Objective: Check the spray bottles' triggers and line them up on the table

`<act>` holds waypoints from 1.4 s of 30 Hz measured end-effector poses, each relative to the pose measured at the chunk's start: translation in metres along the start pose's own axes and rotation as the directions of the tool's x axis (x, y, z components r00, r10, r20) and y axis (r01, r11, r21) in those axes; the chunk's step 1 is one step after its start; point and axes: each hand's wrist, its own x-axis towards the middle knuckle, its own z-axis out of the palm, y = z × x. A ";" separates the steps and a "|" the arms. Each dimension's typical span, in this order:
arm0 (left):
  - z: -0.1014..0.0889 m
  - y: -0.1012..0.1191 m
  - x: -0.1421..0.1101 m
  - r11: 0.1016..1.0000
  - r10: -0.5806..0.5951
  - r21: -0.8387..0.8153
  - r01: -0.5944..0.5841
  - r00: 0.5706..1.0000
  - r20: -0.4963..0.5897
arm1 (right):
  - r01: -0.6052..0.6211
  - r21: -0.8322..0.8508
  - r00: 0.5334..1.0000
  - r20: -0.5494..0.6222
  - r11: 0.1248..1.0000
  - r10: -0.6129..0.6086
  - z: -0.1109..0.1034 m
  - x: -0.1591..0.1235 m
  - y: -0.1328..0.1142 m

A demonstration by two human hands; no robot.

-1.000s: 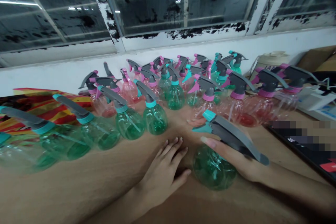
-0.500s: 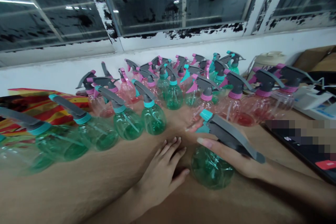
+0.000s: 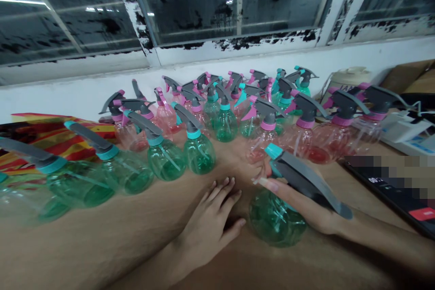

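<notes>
My right hand (image 3: 299, 204) grips a green spray bottle (image 3: 275, 219) with a grey and teal trigger head (image 3: 306, 179); the fingers wrap round its neck and pull the trigger. The bottle stands on the brown table (image 3: 102, 244). My left hand (image 3: 210, 222) lies flat on the table just left of the bottle, fingers stretched out, holding nothing.
Several green spray bottles (image 3: 199, 149) and pink spray bottles (image 3: 306, 142) stand in rows toward the white wall. A red and yellow striped cloth (image 3: 50, 138) lies at the far left. A dark tablet (image 3: 401, 190) and a white device (image 3: 404, 129) sit at the right.
My right fingers have closed in on the trigger of the green bottle, and its spray head has tilted slightly. The left hand has stayed flat in place.
</notes>
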 end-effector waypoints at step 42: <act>0.001 0.000 -0.001 1.000 0.014 0.008 -0.014 1.000 -0.018 | -0.017 -0.046 1.000 0.001 0.999 0.017 0.001 0.001 -0.002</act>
